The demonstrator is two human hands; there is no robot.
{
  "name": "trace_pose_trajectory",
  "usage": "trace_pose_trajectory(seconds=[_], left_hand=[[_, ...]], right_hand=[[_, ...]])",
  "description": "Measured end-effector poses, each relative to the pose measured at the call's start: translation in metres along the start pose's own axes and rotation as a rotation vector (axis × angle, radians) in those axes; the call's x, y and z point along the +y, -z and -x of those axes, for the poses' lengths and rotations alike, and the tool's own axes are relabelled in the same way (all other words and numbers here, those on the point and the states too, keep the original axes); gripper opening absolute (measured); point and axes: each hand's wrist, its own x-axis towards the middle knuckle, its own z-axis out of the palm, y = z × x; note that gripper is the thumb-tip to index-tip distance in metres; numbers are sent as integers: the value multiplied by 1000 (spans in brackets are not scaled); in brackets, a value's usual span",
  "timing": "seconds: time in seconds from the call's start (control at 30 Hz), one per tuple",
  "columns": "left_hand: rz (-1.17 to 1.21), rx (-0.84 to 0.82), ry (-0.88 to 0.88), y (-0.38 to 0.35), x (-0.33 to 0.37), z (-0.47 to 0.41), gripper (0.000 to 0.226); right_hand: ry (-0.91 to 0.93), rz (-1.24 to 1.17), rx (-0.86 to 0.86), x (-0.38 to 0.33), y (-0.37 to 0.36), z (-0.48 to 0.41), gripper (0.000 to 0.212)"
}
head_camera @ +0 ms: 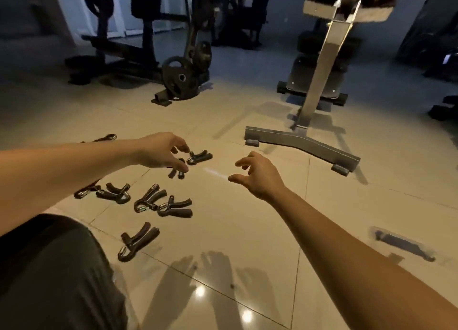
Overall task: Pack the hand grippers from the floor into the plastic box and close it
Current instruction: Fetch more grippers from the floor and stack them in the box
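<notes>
Several black hand grippers with metal springs lie scattered on the tiled floor: one just past my left fingertips, one partly hidden under my left hand, a crossed pair, one to the left and one nearest me. My left hand hovers over the far grippers with fingers loosely curled and holds nothing. My right hand hangs in the air to the right, fingers spread and bent, also holding nothing. A blurred clear plastic piece with a grey bar lies on the floor at the right; whether it is the box or its lid is unclear.
A weight bench's grey T-shaped foot stands just beyond my right hand. A rack with black weight plates and dark gym machines fill the back. My knee in dark shorts is at the lower left. Another gripper lies behind my left forearm.
</notes>
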Motion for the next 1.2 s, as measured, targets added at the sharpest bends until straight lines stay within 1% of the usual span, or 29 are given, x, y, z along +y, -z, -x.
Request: trace_pose_trajectory(seconds=[0.1, 0.2, 0.33, 0.43, 0.53, 0.63, 0.7, 0.8, 0.87, 0.93, 1.07, 1.2], left_hand=[[51, 16, 90, 5, -87, 26, 69], [89, 11, 178, -6, -159, 46, 73], [152, 8, 264, -62, -218, 51, 76], [146, -45, 269, -114, -247, 39, 80], [180, -78, 284, -167, -269, 15, 85], [215, -27, 292, -219, -283, -7, 92], [169, 12, 278, -248, -289, -20, 98], [98, 35, 318, -286, -297, -33, 108], [100, 25, 354, -305, -299, -38, 110], [118, 15, 375, -317, -300, -41, 105], [197, 11, 412, -321, -304, -43, 89], [391, 69, 438, -308, -307, -43, 90]], right_hand=[[35, 29, -69, -45, -47, -30, 52], [38, 21, -135, -70, -98, -50, 52], [39, 43, -233, -72, -171, -67, 51], [30, 66, -313, -67, -221, -74, 51], [14, 112, -363, -53, -262, -85, 53], [11, 155, -405, -34, -296, -105, 52], [12, 165, -427, -23, -318, -117, 54], [40, 176, -449, -9, -354, -136, 58], [81, 210, -467, 0, -376, -148, 53], [128, 253, -471, 7, -396, -159, 52], [176, 348, -488, 15, -422, -168, 60], [159, 372, -539, 15, -421, -163, 58]])
